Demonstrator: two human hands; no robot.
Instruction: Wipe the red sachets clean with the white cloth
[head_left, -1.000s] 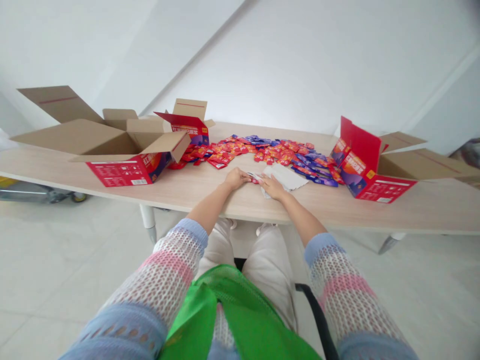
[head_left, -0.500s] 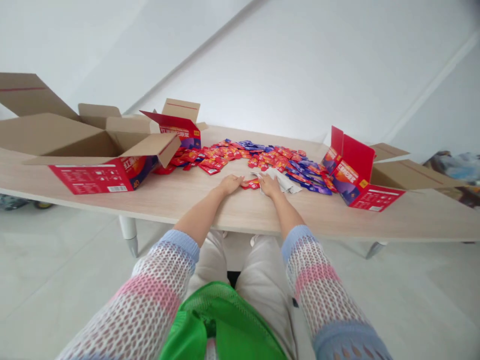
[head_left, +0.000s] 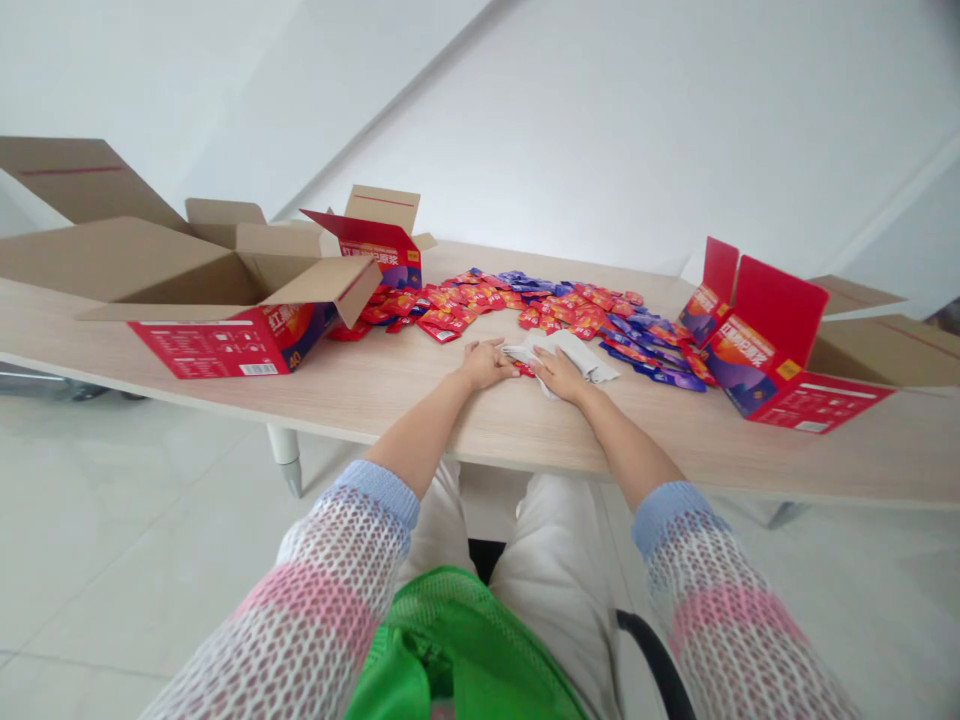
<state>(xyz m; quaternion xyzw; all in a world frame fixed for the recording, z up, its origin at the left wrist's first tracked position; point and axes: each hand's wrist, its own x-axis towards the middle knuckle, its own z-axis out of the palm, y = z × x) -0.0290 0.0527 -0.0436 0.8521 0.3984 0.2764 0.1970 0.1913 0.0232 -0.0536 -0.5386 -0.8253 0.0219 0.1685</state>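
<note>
My left hand (head_left: 486,364) rests on the table with its fingers closed at the left end of a small red sachet (head_left: 524,369). Beside it, my right hand (head_left: 556,374) presses a crumpled white cloth (head_left: 581,353) over that sachet, hiding most of it. Only a sliver of red shows between the hands. Just beyond lies a curved heap of red sachets (head_left: 480,296), with purple-blue sachets (head_left: 637,335) among them toward the right.
An open red carton (head_left: 225,345) with raised flaps stands at the left, and a smaller open red box (head_left: 382,262) sits behind it. Another open red box (head_left: 750,365) is at the right end of the heap. The table's (head_left: 420,395) front edge runs below my forearms.
My right hand has slid the white cloth leftward over the red sachet, toward my left hand, covering most of it. The camera view has shifted slightly.
</note>
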